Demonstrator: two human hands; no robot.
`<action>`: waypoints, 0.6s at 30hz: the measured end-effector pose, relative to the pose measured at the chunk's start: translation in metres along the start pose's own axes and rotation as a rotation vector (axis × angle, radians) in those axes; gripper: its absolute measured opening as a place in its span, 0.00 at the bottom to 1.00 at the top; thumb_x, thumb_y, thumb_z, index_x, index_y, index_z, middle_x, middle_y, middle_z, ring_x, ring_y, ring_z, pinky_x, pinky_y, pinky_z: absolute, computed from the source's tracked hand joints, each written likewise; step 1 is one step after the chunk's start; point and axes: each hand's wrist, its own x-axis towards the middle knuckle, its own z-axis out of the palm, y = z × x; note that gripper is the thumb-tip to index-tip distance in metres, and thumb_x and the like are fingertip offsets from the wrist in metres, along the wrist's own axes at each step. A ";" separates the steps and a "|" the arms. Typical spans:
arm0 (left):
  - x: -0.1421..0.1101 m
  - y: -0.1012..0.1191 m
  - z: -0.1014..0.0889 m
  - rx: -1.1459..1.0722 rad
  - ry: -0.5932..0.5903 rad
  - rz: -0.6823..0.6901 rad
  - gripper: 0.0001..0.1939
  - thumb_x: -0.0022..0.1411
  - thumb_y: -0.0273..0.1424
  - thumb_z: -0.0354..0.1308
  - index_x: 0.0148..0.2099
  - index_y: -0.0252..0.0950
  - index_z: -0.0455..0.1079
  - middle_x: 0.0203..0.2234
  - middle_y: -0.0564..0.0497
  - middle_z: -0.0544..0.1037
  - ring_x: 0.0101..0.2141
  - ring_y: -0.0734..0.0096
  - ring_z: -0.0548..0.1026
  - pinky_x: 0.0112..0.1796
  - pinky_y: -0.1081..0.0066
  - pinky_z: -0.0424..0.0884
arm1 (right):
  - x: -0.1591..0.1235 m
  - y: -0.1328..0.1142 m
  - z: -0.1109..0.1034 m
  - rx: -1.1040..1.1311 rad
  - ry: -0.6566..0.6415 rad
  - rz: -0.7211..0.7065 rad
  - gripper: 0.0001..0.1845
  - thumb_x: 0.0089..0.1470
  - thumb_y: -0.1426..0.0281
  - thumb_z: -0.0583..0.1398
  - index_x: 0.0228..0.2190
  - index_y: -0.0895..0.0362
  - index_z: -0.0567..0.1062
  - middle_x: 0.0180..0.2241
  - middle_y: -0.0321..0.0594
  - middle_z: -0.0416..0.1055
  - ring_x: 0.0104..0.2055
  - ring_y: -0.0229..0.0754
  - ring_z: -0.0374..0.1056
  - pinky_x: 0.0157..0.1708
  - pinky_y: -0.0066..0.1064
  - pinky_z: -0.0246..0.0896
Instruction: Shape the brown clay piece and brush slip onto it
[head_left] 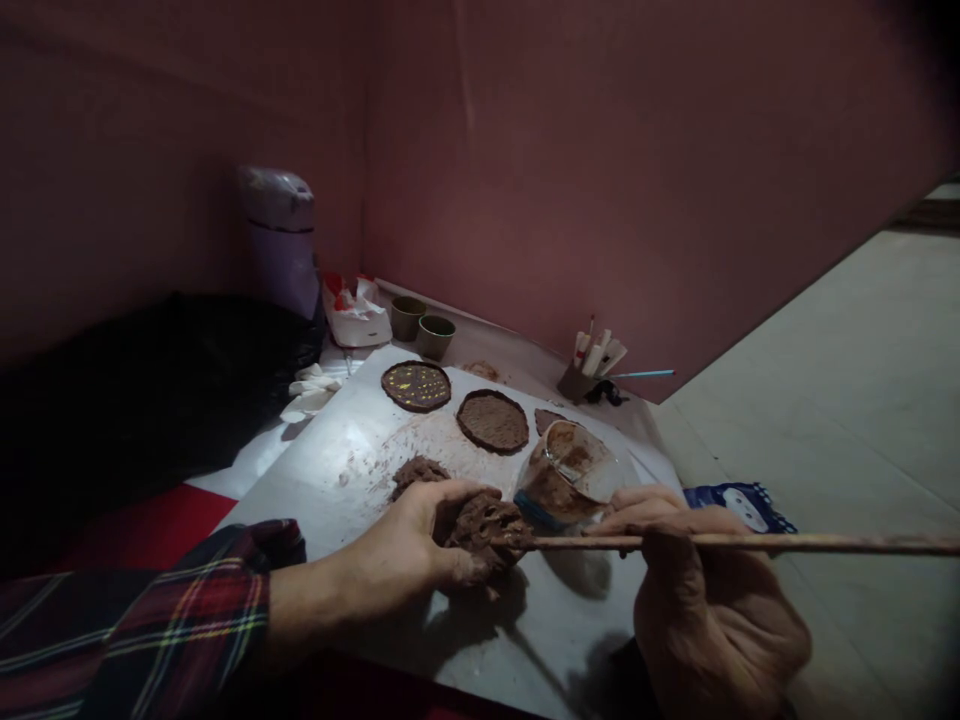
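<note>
My left hand (420, 545) is wrapped round a lump of brown clay-like paste (487, 528), held above the white sheet. My right hand (712, 590) grips a long thin wooden stick (810, 543) that lies nearly level. The stick's left end touches the paste in my left hand. Just behind my hands stands a clear tub (566, 470) smeared with brown, its mouth tilted toward me. Another brown lump (420, 472) sits on the sheet beyond my left hand.
On the white sheet (315, 500) lie a yellow-dotted brown disc (416, 386) and a plain brown disc (493, 421). Two green cups (436, 338), a white bag (356, 315) and a holder with sticks (589, 370) stand behind. A black bag (150, 400) lies left; a blue packet (742, 505) lies right.
</note>
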 end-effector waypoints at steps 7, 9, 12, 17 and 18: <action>-0.001 0.001 -0.001 0.013 0.064 0.009 0.21 0.47 0.22 0.67 0.46 0.34 0.73 0.38 0.47 0.78 0.34 0.68 0.75 0.35 0.70 0.71 | 0.003 -0.002 -0.008 0.048 -0.236 -0.068 0.06 0.60 0.74 0.56 0.32 0.55 0.71 0.29 0.36 0.77 0.40 0.41 0.69 0.43 0.36 0.63; -0.001 0.002 0.001 0.003 0.048 0.007 0.21 0.47 0.21 0.67 0.45 0.33 0.74 0.39 0.46 0.78 0.36 0.67 0.75 0.35 0.70 0.71 | 0.005 -0.001 -0.011 0.036 -0.249 -0.032 0.07 0.61 0.73 0.54 0.32 0.54 0.71 0.29 0.36 0.77 0.40 0.41 0.69 0.43 0.35 0.63; -0.001 0.004 0.003 -0.033 0.024 0.010 0.22 0.45 0.21 0.67 0.46 0.33 0.74 0.39 0.46 0.78 0.37 0.67 0.75 0.36 0.69 0.71 | 0.010 0.001 -0.016 0.052 -0.188 0.008 0.07 0.61 0.69 0.55 0.32 0.54 0.71 0.28 0.38 0.76 0.39 0.42 0.69 0.40 0.36 0.63; 0.001 0.003 -0.002 -0.047 0.045 -0.009 0.24 0.44 0.22 0.69 0.47 0.33 0.73 0.41 0.44 0.79 0.38 0.64 0.77 0.37 0.67 0.73 | 0.022 0.000 -0.025 0.097 0.306 0.102 0.08 0.58 0.71 0.56 0.26 0.53 0.69 0.22 0.34 0.71 0.27 0.42 0.67 0.39 0.41 0.62; 0.001 0.002 -0.003 -0.050 0.035 -0.006 0.24 0.44 0.22 0.69 0.47 0.33 0.73 0.41 0.44 0.79 0.38 0.64 0.77 0.37 0.67 0.73 | 0.024 0.000 -0.026 0.036 0.374 0.097 0.09 0.59 0.70 0.55 0.26 0.53 0.69 0.23 0.35 0.69 0.27 0.42 0.67 0.39 0.42 0.62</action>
